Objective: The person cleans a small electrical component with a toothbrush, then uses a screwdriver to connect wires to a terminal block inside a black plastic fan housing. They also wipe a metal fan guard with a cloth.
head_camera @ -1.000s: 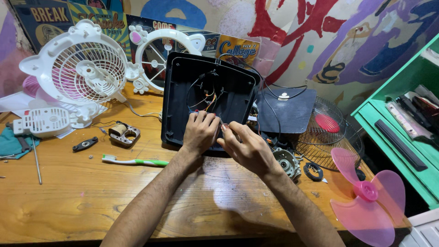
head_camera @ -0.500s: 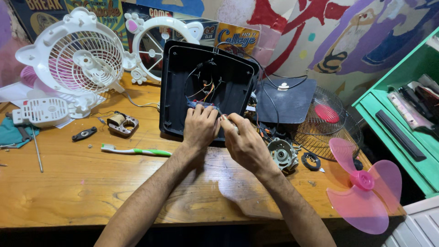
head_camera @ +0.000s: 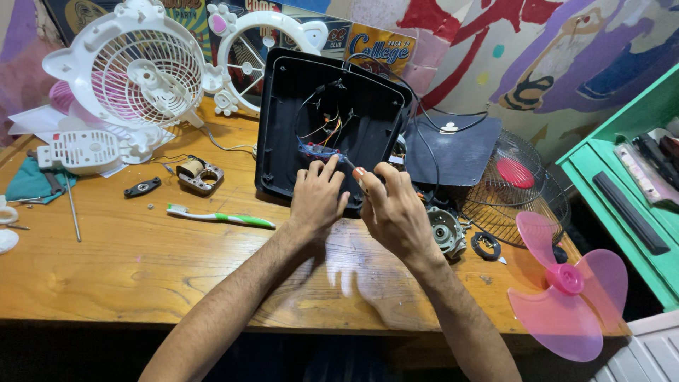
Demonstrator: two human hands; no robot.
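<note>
A black plastic fan base shell lies open on the wooden table, with coloured wires and a blue part inside. My left hand rests on the shell's near edge, fingers reaching into the wiring. My right hand sits beside it, pinching a thin tool whose tip points into the shell. A metal motor lies just right of my right hand.
A white fan grille and a white ring frame stand at the back left. A green toothbrush, a small coil part, a wire guard, a pink fan blade and a green shelf surround the work.
The view has shifted slightly closer. Both hands stay at the shell's near edge, with fingers working a little deeper among the wires.
</note>
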